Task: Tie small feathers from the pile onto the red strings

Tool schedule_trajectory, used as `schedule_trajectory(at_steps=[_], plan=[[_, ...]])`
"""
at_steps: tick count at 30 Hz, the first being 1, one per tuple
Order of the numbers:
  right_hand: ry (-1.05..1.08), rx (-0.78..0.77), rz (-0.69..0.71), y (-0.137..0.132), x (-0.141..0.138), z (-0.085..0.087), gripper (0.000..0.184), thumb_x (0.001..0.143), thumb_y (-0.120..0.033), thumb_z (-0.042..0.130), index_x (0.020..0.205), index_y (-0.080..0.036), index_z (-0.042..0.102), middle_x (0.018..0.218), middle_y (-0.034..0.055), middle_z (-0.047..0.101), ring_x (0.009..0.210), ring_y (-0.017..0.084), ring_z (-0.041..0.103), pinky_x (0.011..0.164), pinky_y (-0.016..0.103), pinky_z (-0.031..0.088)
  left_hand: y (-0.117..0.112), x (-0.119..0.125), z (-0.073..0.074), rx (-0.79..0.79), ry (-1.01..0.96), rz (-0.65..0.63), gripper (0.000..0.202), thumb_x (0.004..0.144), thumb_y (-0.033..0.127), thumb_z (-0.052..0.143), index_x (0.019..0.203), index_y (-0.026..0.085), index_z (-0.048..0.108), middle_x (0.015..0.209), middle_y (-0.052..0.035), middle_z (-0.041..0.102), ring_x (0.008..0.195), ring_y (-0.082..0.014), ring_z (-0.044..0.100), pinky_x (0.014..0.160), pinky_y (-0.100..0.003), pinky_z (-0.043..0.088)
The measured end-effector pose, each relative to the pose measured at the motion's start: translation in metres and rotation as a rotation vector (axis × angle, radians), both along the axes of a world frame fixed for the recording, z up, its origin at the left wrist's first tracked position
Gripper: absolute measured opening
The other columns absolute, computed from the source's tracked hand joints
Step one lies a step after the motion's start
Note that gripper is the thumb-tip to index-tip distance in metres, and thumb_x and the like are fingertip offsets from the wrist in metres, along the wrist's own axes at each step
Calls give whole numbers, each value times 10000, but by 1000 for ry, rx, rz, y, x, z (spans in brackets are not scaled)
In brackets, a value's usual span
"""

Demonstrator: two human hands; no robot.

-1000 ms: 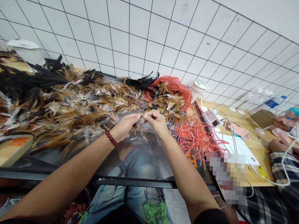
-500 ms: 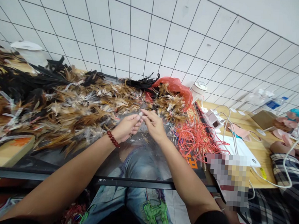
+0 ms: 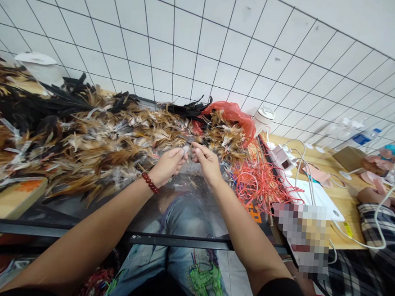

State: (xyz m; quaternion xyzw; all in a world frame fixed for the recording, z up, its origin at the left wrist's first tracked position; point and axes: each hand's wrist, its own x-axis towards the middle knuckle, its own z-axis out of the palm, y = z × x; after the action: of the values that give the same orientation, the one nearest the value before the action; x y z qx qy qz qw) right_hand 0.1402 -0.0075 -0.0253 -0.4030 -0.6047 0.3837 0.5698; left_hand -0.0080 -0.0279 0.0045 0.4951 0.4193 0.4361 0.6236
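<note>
My left hand [image 3: 167, 167], with a dark red bead bracelet [image 3: 150, 183] at its wrist, pinches a small whitish feather tuft [image 3: 185, 150] between thumb and forefinger. Just to the right is my right hand [image 3: 209, 166], its thumb and forefinger close together in a pinch. Whether something fine is between those fingertips is too small to make out. Both hands are over a dark, glossy table surface [image 3: 179, 214]. Behind and to the left of them spreads a heap of brown and cream feathers [image 3: 116, 147], with long black feathers [image 3: 45, 106] at its far left.
To the right lies a tangle of red cords [image 3: 256, 179]. A red plastic bag [image 3: 232, 114] and a white lidded cup [image 3: 263, 119] stand by the wire grid [image 3: 198, 44]. A white power adapter [image 3: 284, 157] with cables and another person's plaid sleeve [image 3: 377, 228] are farther right.
My right hand has drawn a little to the right, so a small gap now separates its fingertips from the left ones. My left hand keeps the feather tuft in nearly the same place.
</note>
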Motion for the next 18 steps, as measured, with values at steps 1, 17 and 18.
schedule_trajectory(at_steps=[1,17,18], plan=[[10,-2,-8,0,0,1,379,834,-483,583,1096,-246,721,844,15,620,622,95,487,666,268,454,1,0,-1,44,49,17,270,887,407,504,733,185,489,519,84,280,402,-59,203,404,-173,158],[87,-138,8,-8,-5,15,342,671,-522,722,690,-181,703,642,4,616,595,111,484,614,261,430,0,-3,-6,594,486,87,238,827,179,541,591,206,532,571,9,465,577,-161,395,607,-256,301],[44,-87,-10,-8,-3,15,332,692,-516,711,682,-184,698,656,5,604,623,119,495,640,271,434,1,-3,-6,572,480,79,234,843,211,536,610,203,555,583,7,492,594,-160,426,621,-252,325]])
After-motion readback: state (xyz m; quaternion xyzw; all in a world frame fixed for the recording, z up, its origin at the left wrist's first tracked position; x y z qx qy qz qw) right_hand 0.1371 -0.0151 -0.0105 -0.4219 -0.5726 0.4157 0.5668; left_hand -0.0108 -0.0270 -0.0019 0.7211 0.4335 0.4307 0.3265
